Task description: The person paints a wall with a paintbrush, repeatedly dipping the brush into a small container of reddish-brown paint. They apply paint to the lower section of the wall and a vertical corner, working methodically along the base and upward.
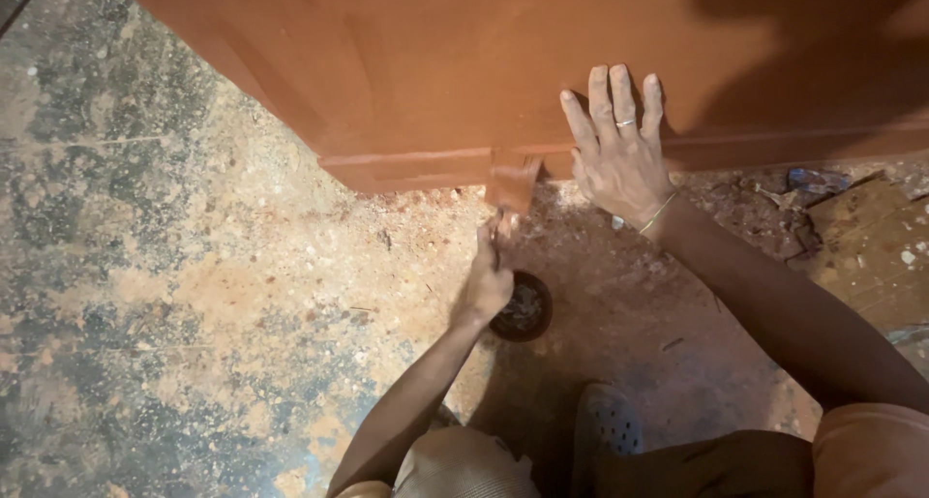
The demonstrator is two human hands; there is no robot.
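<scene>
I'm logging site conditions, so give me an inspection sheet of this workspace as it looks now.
Surface: concrete floor, dusty, patched with reddish stain.
Job's things: reddish-brown wooden furniture piece; its short foot at the base edge.
Clutter: small dark round container on the floor; wood scraps at right.
Hands: left hand pinches something small, hard to make out, just below the foot; right hand flat on the panel, fingers spread.
Cables: nothing seen.
Surroundings: dark perforated shoe.

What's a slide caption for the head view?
Left hand works at the foot of a reddish-brown wooden cabinet while right hand braces its panel.
</scene>
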